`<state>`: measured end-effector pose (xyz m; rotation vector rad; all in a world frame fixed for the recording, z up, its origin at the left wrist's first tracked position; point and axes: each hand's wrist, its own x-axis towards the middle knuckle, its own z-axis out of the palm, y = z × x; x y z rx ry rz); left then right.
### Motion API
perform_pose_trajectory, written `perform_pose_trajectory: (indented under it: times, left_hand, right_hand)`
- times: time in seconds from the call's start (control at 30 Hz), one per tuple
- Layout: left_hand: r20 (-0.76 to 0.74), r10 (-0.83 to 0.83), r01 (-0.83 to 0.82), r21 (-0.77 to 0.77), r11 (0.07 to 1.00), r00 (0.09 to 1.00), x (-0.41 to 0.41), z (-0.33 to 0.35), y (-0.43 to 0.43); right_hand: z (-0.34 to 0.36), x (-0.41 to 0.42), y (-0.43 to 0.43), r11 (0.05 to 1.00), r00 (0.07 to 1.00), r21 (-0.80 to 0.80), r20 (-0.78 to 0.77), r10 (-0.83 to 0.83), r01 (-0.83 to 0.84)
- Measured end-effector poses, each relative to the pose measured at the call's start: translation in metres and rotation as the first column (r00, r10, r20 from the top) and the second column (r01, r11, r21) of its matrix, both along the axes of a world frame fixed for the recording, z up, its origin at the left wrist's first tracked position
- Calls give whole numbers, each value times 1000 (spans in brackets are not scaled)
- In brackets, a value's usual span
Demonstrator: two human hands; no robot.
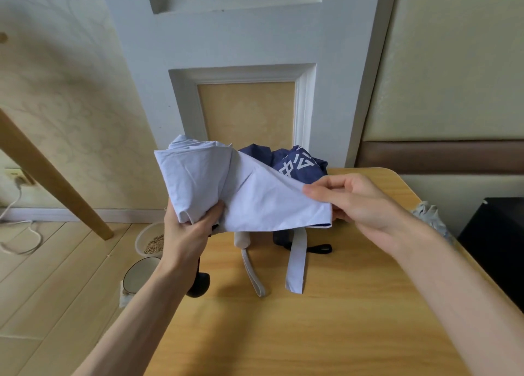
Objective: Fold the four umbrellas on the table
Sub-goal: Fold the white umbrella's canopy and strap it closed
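Observation:
A pale lavender umbrella (204,177) is held up over the wooden table (326,319). My left hand (190,228) grips its bunched body from below, near the black handle (198,286) that hangs under my wrist. My right hand (357,200) pinches the free flap of its canopy and holds it stretched out to the right. The closing strap (296,262) dangles from the flap's lower edge. Behind it a navy umbrella (297,163) with white characters lies on the table, mostly hidden. A whitish handle with a loop strap (249,262) and a black strap (320,248) lie under the cloth.
The table's left edge runs beside two bowls on the floor, one with grain (150,239) and one white (139,276). A slanted wooden leg (56,177) and a white cable (17,234) are at left. Crumpled grey cloth (428,211) and a black box (493,234) sit at right.

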<state>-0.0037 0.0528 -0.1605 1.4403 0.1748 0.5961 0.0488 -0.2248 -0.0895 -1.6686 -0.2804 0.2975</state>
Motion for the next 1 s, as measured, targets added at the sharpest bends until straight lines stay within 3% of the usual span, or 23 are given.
perform_pose_trajectory:
  times: [0.1, 0.2, 0.33, 0.5, 0.57, 0.67, 0.8, 0.9, 1.0]
  left_hand:
    - [-20, -104, 102, -57, 993, 994, 0, 4, -3]
    - [-35, -311, 307, -89, 948, 950, -1, 12, -5]
    - [-31, -496, 483, -183, 857, 868, -2, 21, -7]
    - [-57, -587, 586, -44, 809, 807, -13, 21, -7]
    - [-103, -618, 624, 46, 780, 779, -22, 23, -4]
    - [-131, -611, 621, 57, 781, 781, -30, 27, -10]
    - [-155, -541, 544, -25, 839, 827, -31, 27, -18]
    - [-92, -569, 554, -146, 819, 817, -28, 29, -19]
    - [-28, -571, 536, -309, 786, 821, -26, 33, -20]
  right_hand:
    - [17, -11, 5, 994, 998, 99, 55, 39, -44]
    - [36, -21, 15, 973, 985, 172, 102, 140, -156]
    - [64, -22, 42, 946, 945, 107, 155, 289, -307]
    - [105, -12, 88, 849, 834, -94, 158, 528, -520]
    - [112, -5, 108, 866, 853, -232, 189, 486, -443]
    - [109, 5, 141, 891, 874, -384, 311, 373, -244]
    - [101, 19, 165, 808, 809, -588, 461, 366, -31]
    - [96, 21, 167, 812, 784, -583, 486, 387, -39]
    - [95, 21, 150, 936, 801, -344, 538, 263, -76]
